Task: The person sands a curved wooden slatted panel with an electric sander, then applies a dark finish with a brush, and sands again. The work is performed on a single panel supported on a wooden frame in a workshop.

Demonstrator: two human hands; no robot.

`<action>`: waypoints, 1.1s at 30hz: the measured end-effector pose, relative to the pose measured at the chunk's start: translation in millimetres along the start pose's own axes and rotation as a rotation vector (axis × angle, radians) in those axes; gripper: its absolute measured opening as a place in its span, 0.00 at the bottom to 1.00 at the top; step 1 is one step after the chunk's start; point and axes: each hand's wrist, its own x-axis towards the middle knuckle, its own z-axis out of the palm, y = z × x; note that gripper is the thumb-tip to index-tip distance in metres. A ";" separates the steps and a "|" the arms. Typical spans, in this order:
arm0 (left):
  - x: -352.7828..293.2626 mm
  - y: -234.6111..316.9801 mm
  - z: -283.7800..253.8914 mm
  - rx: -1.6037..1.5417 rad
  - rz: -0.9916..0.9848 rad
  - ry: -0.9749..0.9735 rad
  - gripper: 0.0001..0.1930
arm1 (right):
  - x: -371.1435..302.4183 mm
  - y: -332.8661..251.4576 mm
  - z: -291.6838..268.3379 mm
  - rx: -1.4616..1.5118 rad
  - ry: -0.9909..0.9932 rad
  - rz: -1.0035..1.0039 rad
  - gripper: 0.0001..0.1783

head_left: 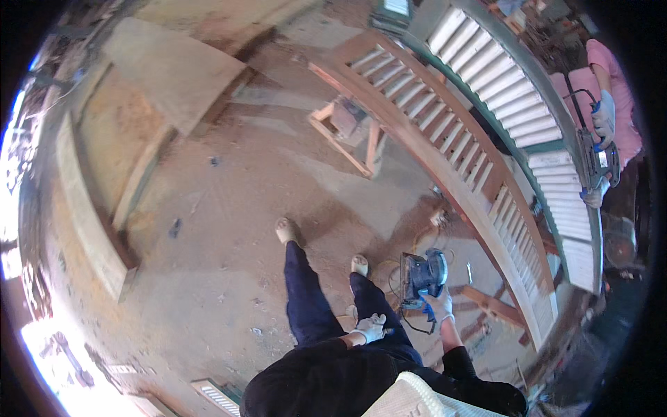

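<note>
Workshop floor, seen from above the standing person. Right hand (439, 306), white-gloved: grip wrapped around the rear of a blue electric sander (422, 276), carried low beside the right thigh with its pad turned outward, apparently so the tool hangs clear of the leg; its dark cord (410, 316) loops beneath the hand. Left hand (368, 326), also gloved: resting against the left thigh of the dark trousers, fingers loosely curled and pinching nothing that can be made out, though the glove is small in this view. Feet (286, 229) planted on the dusty concrete floor (208, 278). To the right, a long reddish wooden louvred shutter (445, 139) lies raised on trestles, slats facing up, likely for access to its surface; a second, green-framed shutter with white slats (507, 90) lies beyond it. A small wooden stool (347, 125) stands near the reddish shutter's far end. At the far right edge, another person in pink (611, 76) holds a second sander (596, 156) on the green shutter. Flat boards (167, 69) lie on the floor at upper left.
</note>
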 end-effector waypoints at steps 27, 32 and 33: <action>295.8 11.0 -434.8 -1.828 0.906 -0.172 0.24 | 159.5 -34.3 306.3 1.170 0.482 0.206 0.17; 327.1 -34.2 -435.9 -1.804 1.055 -0.121 0.25 | 124.9 -38.9 293.3 0.503 0.976 -0.215 0.38; 312.4 -19.9 -430.0 -1.793 1.101 0.006 0.23 | 113.0 -34.8 276.3 0.326 1.058 -0.323 0.44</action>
